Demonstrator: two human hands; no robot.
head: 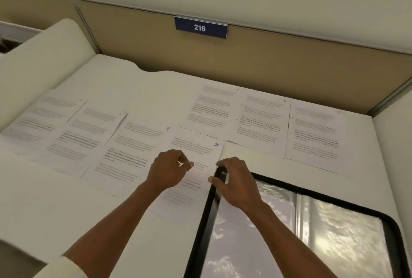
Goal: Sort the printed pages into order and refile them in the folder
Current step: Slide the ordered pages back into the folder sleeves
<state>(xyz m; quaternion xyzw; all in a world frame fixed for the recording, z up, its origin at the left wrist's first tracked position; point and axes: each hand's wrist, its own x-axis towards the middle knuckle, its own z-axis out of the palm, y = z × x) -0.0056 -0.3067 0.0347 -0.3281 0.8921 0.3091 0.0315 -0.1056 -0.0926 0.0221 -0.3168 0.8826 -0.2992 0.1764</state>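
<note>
Closest to me is the folder (201, 217), lying on the table (55, 206) at my right. It has a black rim and shiny clear pockets. My right grip (236, 179) is curled round its top left corner and holds it.

Just beside it, my left grip (169, 168) sits on the page marked 10 (196, 148) with its fingers bent down. I cannot tell if it pinches the paper or only presses it. That page touches the folder's edge.

I think this page goes in next. If the folder slides, its rim could push into the page and crumple it. The pocket looks floppy, so the page could catch and bend.

The page marked 9 (138, 141) lies right against it and could get dragged along.

Farther back, more pages (260, 121) lie in a row with edges touching. One bump could mix them up. Behind them is a sign (200, 27) reading 216.
</note>
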